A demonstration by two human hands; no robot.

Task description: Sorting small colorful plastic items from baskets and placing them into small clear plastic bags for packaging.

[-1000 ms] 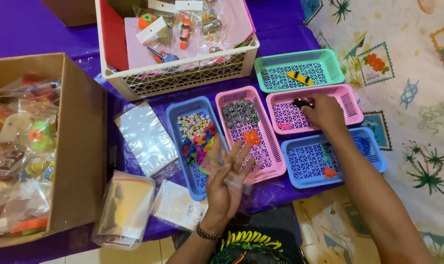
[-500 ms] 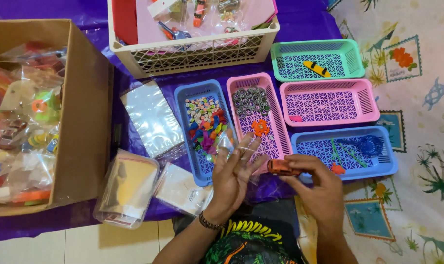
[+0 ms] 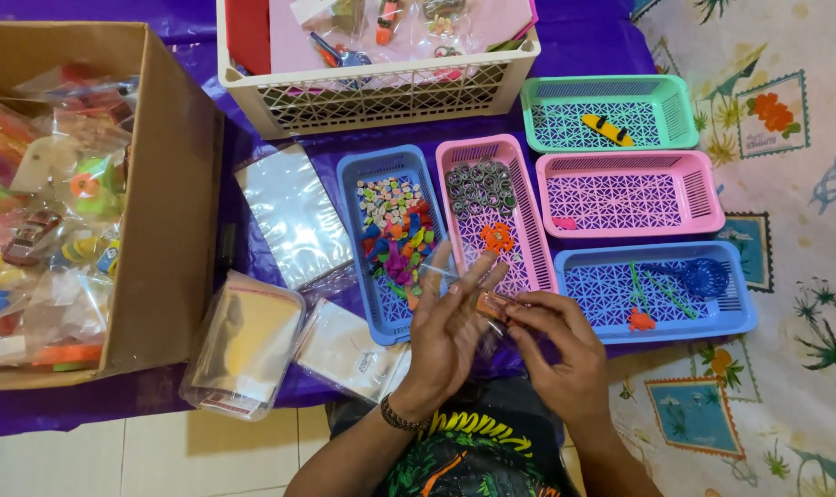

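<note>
Looks like mid-bagging: right hand point(image 3: 565, 354) pinches a small orange toy point(image 3: 491, 304) while left hand point(image 3: 450, 327) grips a clear bag point(image 3: 455, 276), both just below the long pink tray point(image 3: 533, 230). Slipping it in needs the bag mouth open.

Five small baskets: two blue point(image 3: 386, 248) point(image 3: 657, 294), two pink point(image 3: 496, 216) point(image 3: 625, 193), one green point(image 3: 606, 112); one white crate point(image 3: 376, 87); one cardboard box point(image 3: 160, 212).

Left hand point(image 3: 447, 331): bare, no rings seen
Left wrist: dark beaded bracelet point(image 3: 401, 419)
Right hand point(image 3: 565, 354): bare, no rings or band seen
Forearms: bare, no sleeves
Shirt point(image 3: 473, 451), bottom centre: black, with yellow, green, orange print
</note>
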